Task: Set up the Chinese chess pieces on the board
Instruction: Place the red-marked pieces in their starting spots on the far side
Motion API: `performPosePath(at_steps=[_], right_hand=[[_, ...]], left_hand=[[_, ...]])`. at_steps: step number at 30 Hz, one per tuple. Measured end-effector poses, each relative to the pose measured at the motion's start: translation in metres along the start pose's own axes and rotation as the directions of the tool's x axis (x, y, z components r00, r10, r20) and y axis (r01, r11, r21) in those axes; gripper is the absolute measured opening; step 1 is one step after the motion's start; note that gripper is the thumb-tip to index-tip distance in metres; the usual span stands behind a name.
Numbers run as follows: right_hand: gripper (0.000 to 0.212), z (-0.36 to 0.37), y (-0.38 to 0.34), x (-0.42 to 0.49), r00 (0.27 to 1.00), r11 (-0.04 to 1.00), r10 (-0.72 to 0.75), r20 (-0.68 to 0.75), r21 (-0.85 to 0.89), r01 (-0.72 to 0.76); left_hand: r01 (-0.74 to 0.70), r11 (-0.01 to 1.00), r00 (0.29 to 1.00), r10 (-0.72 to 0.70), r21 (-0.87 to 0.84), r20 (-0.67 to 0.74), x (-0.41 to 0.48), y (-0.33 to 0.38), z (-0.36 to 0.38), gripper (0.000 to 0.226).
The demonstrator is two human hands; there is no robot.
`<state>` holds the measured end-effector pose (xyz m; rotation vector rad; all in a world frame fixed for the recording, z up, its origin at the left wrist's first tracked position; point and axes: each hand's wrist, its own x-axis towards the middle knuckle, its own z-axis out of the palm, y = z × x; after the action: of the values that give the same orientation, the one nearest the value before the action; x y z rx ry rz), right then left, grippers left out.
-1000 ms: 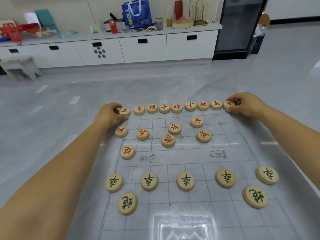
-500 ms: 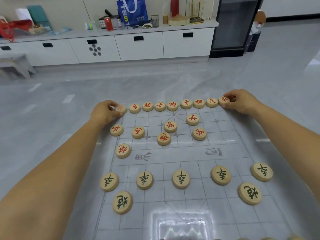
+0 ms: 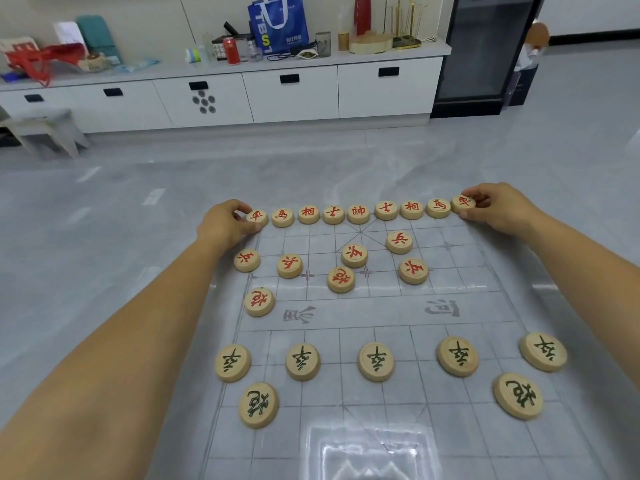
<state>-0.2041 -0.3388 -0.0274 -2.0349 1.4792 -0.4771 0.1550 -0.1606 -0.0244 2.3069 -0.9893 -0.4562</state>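
— On the bench (image 3: 166,69) at the back?
— A blue bag (image 3: 278,24), white letters "TBS1" down its side. Inside: cannot tell. A red can (image 3: 231,50) to its left, a gray cup (image 3: 323,44) to its right. Words on those too small to read.
— And the board (image 3: 363,317)?
— Flat on the floor, see-through, with gray lines. A gray 河 (image 3: 443,308) printed on the middle strip.
— Far edge?
— A red row (image 3: 358,214) of nine, side by side: 車 馬 相 士 帥 士 相 馬 車.
— Left hand (image 3: 225,225)?
— At the left end, fingers curled, pinching the left 車 piece (image 3: 257,216).
— Right hand (image 3: 502,209)?
— At the right end, fingers and thumb pinching the right 車 piece (image 3: 463,202).
— Anything else?
— Loose red pieces (image 3: 399,241) in front of the row, some marked 兵. On the near side, dark 卒 pieces (image 3: 375,362), five in a line.
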Motion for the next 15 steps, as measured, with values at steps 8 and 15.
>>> performPosePath(at_steps=[8,15], right_hand=[[0.049,-0.0006,0.0008,-0.0001,1.0,1.0,0.004,0.006,0.015,-0.004],[0.046,0.0003,0.0004,-0.0017,1.0,0.999,0.024,-0.003,0.044,-0.024]], left_hand=[[-0.012,1.0,1.0,0.012,0.011,0.012,0.0036,0.0007,0.0019,0.039],[-0.031,0.999,0.999,0.03,0.016,0.017,0.0052,0.0009,0.0034,0.04]])
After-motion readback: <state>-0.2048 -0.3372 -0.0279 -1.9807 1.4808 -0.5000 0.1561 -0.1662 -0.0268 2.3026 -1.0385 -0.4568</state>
